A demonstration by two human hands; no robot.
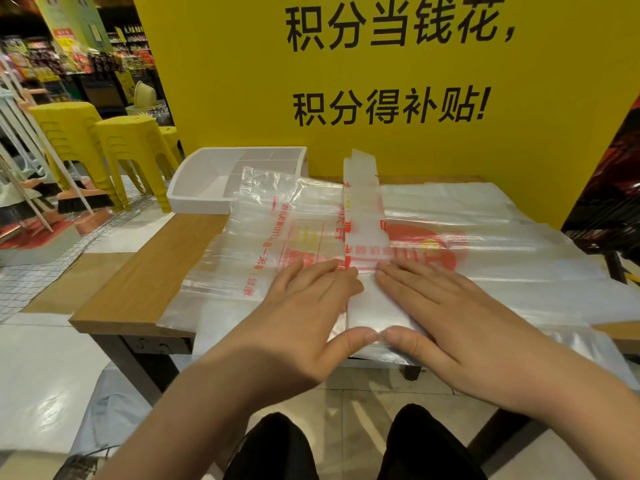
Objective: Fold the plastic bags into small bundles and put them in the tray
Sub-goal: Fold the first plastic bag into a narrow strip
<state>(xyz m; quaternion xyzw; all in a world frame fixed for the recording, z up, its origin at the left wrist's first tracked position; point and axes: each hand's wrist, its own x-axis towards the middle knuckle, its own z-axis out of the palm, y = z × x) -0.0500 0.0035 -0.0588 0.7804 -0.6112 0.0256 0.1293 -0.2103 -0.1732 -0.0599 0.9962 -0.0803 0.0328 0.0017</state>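
A clear plastic bag folded into a long narrow strip [363, 216] with red print runs from the table's near edge toward the yellow wall. My left hand [304, 313] lies flat with straight fingers on the strip's left side. My right hand [443, 313] presses flat on its right side. Both thumbs meet at the strip's near end. Beneath it spreads a pile of flat printed plastic bags [485, 230]. A white divided tray [207, 181] stands at the table's far left, partly covered by bag ends.
The wooden table [145, 271] has bare wood on its left part. A yellow sign wall [381, 81] stands right behind it. Yellow stools [131, 147] and brooms [69, 199] stand on the floor to the left. My dark-clad knees [346, 448] are under the near edge.
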